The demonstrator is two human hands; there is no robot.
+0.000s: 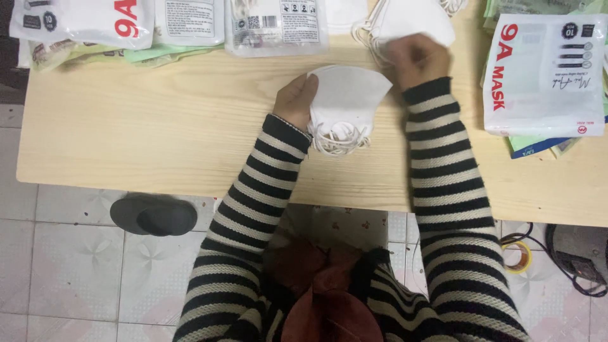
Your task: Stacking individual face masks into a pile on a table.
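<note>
Pale wood tabletop point(158, 126) fills our head view, above a tiled floor. At its middle, our left hand point(295, 101) is closed around a stack of white masks point(347, 101), thumb across the top so the folded pieces stay squared, ear loops dangling toward us. Just right of the stack, our right hand point(416, 59) pinches a mask off the loose pile point(405, 19) beyond. Printed mask packets point(544, 76) lie farther right, and more along the far edge.

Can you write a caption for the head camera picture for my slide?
Left hand holds a stack of white masks on a wooden table; right hand reaches a loose pile.
</note>
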